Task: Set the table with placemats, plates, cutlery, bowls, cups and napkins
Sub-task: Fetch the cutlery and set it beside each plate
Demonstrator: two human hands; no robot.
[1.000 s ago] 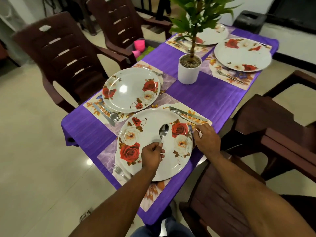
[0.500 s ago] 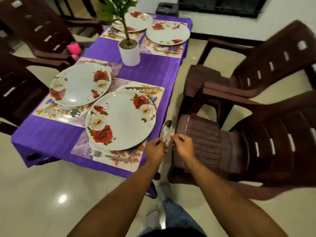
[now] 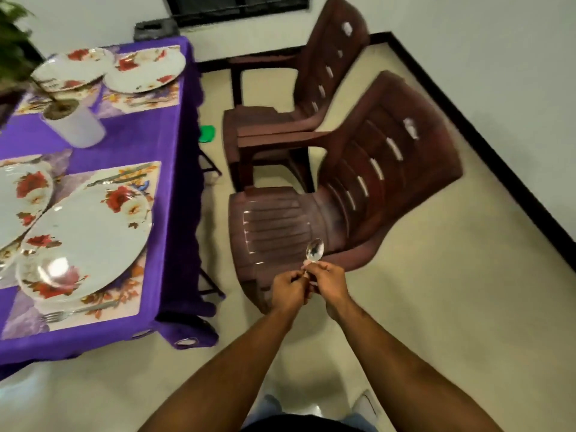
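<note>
Left hand: the left hand, low in the centre of the frame, has its fingers curled round the lower handle of the spoon.
Right hand: the right hand sits just beside the left, touching it, with thumb and fingers pinching the same handle right under the bowl.
Spoon: held upright between the two hands, bowl uppermost and shiny, in the air in front of the near chair (off the table altogether).
Table: the purple tablecloth fills the left side of the frame, its edge hanging down towards the floor.
Near setting: a large flowered plate lies on a floral placemat at left centre; a fork lies on the mat below the plate, and a knife along the mat's upper edge.
Other plates: a second flowered plate shows at the left edge, its rim overlapped by the first; two more sit in the upper left on their own mats.
Plant: a white pot with a green plant stands in the upper left, between the settings.
Chairs: two brown plastic chairs, the far one in the upper centre.
Floor: a small green object lies by the far chair (too blurred to identify).
</note>
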